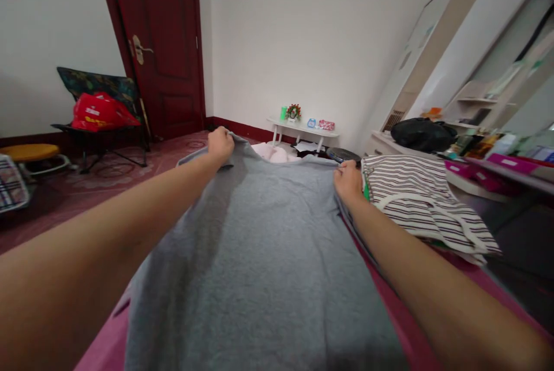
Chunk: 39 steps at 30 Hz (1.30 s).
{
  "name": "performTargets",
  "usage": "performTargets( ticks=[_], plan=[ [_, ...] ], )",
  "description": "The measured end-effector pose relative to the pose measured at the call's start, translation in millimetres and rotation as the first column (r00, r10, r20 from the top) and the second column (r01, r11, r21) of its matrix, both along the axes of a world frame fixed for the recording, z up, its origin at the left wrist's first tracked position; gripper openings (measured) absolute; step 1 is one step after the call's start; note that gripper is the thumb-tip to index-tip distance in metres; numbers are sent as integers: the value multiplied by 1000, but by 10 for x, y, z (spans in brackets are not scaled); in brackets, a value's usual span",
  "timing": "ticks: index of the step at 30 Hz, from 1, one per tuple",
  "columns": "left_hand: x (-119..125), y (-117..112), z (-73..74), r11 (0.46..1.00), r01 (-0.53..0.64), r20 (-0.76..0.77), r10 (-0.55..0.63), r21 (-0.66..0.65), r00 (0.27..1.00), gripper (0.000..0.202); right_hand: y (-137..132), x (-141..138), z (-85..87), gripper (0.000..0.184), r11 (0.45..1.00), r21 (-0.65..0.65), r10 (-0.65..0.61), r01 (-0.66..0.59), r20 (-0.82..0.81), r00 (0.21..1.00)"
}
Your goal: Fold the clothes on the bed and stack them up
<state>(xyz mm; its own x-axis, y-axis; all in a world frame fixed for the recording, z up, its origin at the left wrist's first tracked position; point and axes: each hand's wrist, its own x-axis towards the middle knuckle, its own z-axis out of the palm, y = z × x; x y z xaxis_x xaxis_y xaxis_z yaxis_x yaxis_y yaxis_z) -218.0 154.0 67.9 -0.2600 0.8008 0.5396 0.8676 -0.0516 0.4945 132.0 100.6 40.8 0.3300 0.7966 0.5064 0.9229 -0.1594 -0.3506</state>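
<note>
A grey T-shirt stretches out in front of me over a pink surface. My left hand is closed on its far left shoulder, holding that part raised. At the far right shoulder, my right hand pinches the cloth. The neckline curves between the two hands. Both arms reach forward along the shirt's sides. Just right of my right hand lies a striped garment, black and white, on top of other folded cloth.
Behind the shirt stands a low white table with small items. A folding chair bearing a red bag and a yellow stool are at left. A black bag sits on the cluttered dresser at right.
</note>
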Motion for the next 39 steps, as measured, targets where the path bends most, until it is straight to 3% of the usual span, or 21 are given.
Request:
performTargets(
  ticks=[4,7,11,13,16,22,26,28,31,33,35,39],
  plan=[
    [188,262,-401,1000,26,-105,-27,-13,994,28,152,0,-504,56,997,-80,27,-21,78,997],
    [231,376,-611,991,93,-184,-110,-99,977,31,224,82,-713,70,976,-217,6,28,153,988],
    [230,386,-795,916,218,-271,-316,-336,909,56,290,173,-768,68,868,-493,24,55,152,988],
    [239,315,-828,859,261,-302,-416,-441,858,70,273,170,-762,68,854,-516,32,71,189,981],
    [254,119,-794,791,277,-331,-507,-546,796,73,141,120,-758,67,850,-518,39,93,237,971],
    [148,-592,-638,661,361,-304,-672,-658,676,60,-454,17,-746,66,846,-528,235,-75,243,941],
    [-26,-1289,-657,685,450,-375,-707,-573,599,75,-974,-8,-731,64,805,-569,344,-169,216,914],
    [-136,-1679,-677,670,483,-403,-733,-563,548,76,-1264,7,-731,63,790,-575,398,-215,213,892],
    [-341,-2268,-648,589,574,-373,-807,-569,458,64,-1742,75,-729,62,785,-558,459,-270,230,858],
    [-506,-2631,-582,526,660,-299,-850,-536,434,48,-2079,141,-711,62,773,-537,507,-339,201,838],
    [-681,-2951,-498,479,738,-202,-876,-476,438,35,-2419,202,-663,60,740,-495,575,-455,114,811],
    [-968,-3426,-384,373,815,-59,-920,-443,388,34,-3074,246,-488,38,675,-345,636,-652,-178,751]
  ],
)
